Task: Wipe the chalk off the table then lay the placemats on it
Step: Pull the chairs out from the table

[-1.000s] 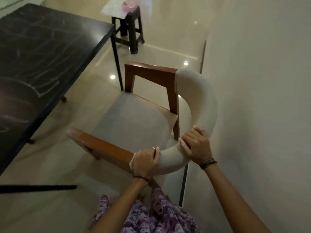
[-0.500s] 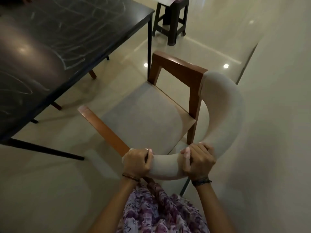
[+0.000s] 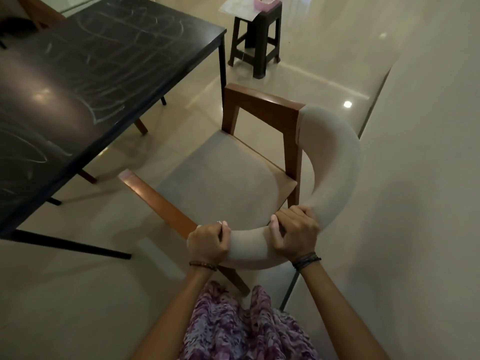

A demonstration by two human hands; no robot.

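In the head view, one black worktop (image 3: 98,74) is sitting at the upper left, covered in white chalk scribbles (image 3: 109,110) that are spelling nothing readable, with one chair (image 3: 233,178) just beside its near corner and one dark stool (image 3: 255,40) beyond, carrying a pink container (image 3: 267,0) on a pale sheet that could be the placemats. Two hands are gripping the chair's padded curved backrest (image 3: 335,157): the left hand (image 3: 207,242) is curling round its left end and the right hand (image 3: 296,235) is wrapping its fingers over the middle.
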